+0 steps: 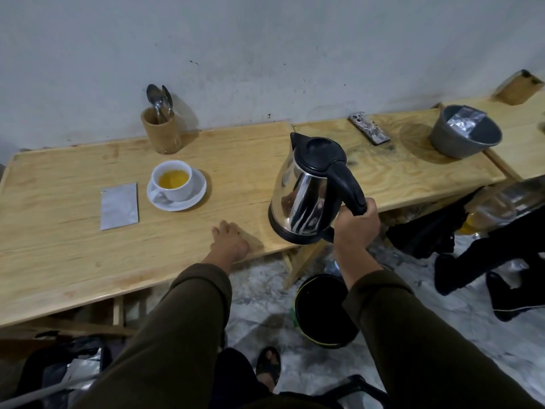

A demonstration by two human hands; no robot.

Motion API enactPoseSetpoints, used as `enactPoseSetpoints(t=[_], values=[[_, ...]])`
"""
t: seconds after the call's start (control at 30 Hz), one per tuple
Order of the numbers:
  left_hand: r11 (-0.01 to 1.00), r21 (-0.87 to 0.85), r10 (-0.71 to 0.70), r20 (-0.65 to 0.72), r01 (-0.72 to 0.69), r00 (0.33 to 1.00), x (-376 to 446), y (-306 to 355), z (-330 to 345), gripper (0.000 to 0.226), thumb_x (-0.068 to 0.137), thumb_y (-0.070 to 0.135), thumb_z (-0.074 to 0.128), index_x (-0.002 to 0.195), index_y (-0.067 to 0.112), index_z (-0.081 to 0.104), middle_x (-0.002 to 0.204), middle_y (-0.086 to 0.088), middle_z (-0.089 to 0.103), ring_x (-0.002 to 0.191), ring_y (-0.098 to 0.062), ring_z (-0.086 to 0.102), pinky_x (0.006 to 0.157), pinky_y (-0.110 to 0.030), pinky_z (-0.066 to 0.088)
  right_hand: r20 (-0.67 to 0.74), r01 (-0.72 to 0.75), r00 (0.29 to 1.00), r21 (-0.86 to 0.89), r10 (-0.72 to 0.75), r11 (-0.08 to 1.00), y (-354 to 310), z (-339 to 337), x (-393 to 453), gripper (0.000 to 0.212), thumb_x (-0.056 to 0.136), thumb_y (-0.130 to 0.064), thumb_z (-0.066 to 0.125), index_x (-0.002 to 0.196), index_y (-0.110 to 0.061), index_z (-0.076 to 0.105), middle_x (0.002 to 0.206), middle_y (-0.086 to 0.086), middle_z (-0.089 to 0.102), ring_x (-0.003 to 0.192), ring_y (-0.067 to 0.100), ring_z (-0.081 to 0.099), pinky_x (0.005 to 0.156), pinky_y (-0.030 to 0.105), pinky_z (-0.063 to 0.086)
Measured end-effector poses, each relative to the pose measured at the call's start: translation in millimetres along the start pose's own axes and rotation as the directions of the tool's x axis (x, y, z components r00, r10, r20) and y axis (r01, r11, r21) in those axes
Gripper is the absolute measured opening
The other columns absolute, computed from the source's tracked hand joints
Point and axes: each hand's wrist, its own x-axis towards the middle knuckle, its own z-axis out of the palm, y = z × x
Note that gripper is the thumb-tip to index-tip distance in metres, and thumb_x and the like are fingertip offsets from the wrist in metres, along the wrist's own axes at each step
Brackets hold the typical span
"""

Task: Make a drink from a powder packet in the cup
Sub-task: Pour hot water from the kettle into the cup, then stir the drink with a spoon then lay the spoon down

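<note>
Right hand (355,228) fingers (370,206) wrap kettle (306,187) handle

Dim, soft light; wide-angle bending blurs the edges.

dark olive long sleeves (182,329), bare hands (231,237), black sandal (268,369)

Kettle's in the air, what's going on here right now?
A person holds the kettle by its handle with the right hand, lifted near the table edge, right of the cup. The cup sits on a saucer and already holds yellow liquid. The left hand rests flat on the table, holding nothing. A silver packet lies left of the cup.
</note>
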Motion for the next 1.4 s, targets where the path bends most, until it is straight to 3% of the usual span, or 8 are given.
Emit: enactPoseSetpoints(t=[0.23, 0.33, 0.47, 0.6, 0.7, 0.83, 1.03, 1.4], values=[[0.999, -0.053, 0.005, -0.01, -0.005, 1.0, -4, -2, -2, 0.062, 0.093, 0.019, 0.039, 0.149, 0.004, 0.018, 0.158, -0.016, 0.005, 0.147, -0.04, 0.003, 0.122, -0.047, 0.012, 0.024, 0.01, 1.0, -0.041, -0.009, 0.999, -1, -3, 3, 0.018, 0.076, -0.01, 0.06, 0.084, -0.021, 0.048, 0.08, 0.004, 0.057, 0.076, 0.028, 0.056, 0.075, 0.037, 0.052], [0.996, -0.083, 0.021, -0.07, -0.027, 0.997, -5, -5, -3, 0.054, 0.092, 0.02, 0.041, 0.141, -0.001, 0.033, 0.154, -0.019, 0.021, 0.144, -0.038, 0.015, 0.119, -0.045, 0.02, -0.012, 0.197, 0.979, -0.226, -0.205, 0.954, -6, -4, -3, 0.039, 0.066, -0.03, 0.067, 0.101, -0.025, 0.05, 0.1, 0.001, 0.058, 0.096, 0.028, 0.058, 0.089, 0.052, 0.049], [0.987, -0.151, 0.033, -0.178, -0.061, 0.983, -15, -5, -9, 0.04, 0.1, 0.018, 0.033, 0.133, 0.0, 0.048, 0.146, -0.017, 0.042, 0.139, -0.031, 0.034, 0.119, -0.035, 0.02, 0.03, 0.579, 0.785, -0.395, -0.619, 0.714, -24, -1, -13, 0.053, 0.066, -0.027, 0.062, 0.115, -0.007, 0.055, 0.115, 0.013, 0.058, 0.111, 0.031, 0.054, 0.1, 0.051, 0.042], [0.97, -0.245, -0.06, -0.25, -0.003, 0.966, -27, -10, -23, 0.05, 0.101, 0.021, 0.034, 0.145, -0.003, 0.031, 0.154, -0.018, 0.033, 0.145, -0.028, 0.027, 0.12, -0.03, 0.017, 0.207, 0.761, 0.646, -0.243, -0.735, 0.601, -44, 25, -22, 0.036, 0.075, -0.017, 0.059, 0.108, -0.005, 0.059, 0.123, 0.016, 0.054, 0.12, 0.03, 0.049, 0.106, 0.048, 0.039], [0.924, -0.379, -0.172, -0.281, 0.056, 0.944, -26, -27, -38, 0.055, 0.101, 0.026, 0.035, 0.147, -0.004, 0.026, 0.156, -0.018, 0.029, 0.145, -0.031, 0.028, 0.12, -0.034, 0.023, 0.37, 0.767, 0.621, -0.105, -0.691, 0.633, -53, 56, -33, 0.028, 0.078, -0.012, 0.056, 0.105, -0.006, 0.059, 0.124, 0.013, 0.051, 0.121, 0.025, 0.048, 0.102, 0.034, 0.042], [0.851, -0.506, -0.299, -0.253, 0.138, 0.92, -19, -59, -62, 0.059, 0.102, 0.035, 0.031, 0.148, -0.001, 0.025, 0.157, -0.016, 0.029, 0.143, -0.032, 0.031, 0.115, -0.036, 0.027, 0.508, 0.766, 0.587, -0.094, -0.631, 0.636, -63, 105, -49, 0.022, 0.08, -0.01, 0.054, 0.102, -0.008, 0.059, 0.121, 0.009, 0.051, 0.116, 0.02, 0.049, 0.085, 0.012, 0.029], [0.729, -0.671, -0.399, -0.256, 0.135, 0.881, -4, -103, -103, 0.063, 0.1, 0.039, 0.033, 0.148, -0.002, 0.027, 0.153, -0.02, 0.034, 0.141, -0.036, 0.034, 0.113, -0.039, 0.03, 0.63, 0.706, 0.584, -0.081, -0.513, 0.704, -79, 183, -68, 0.018, 0.084, -0.009, 0.053, 0.101, -0.008, 0.059, 0.118, 0.008, 0.052, 0.108, 0.021, 0.054, 0.074, 0.014, 0.029], [0.823, -0.563, -0.209, -0.169, 0.08, 0.963, 33, -135, -157, 0.057, 0.099, 0.044, 0.033, 0.134, 0.002, 0.051, 0.141, -0.018, 0.052, 0.129, -0.033, 0.049, 0.109, -0.04, 0.039, 0.697, 0.523, 0.684, -0.265, -0.214, 0.81, -112, 306, -62, 0.021, 0.089, -0.016, 0.052, 0.104, -0.01, 0.066, 0.117, 0.011, 0.063, 0.108, 0.027, 0.058, 0.08, 0.023, 0.035]])
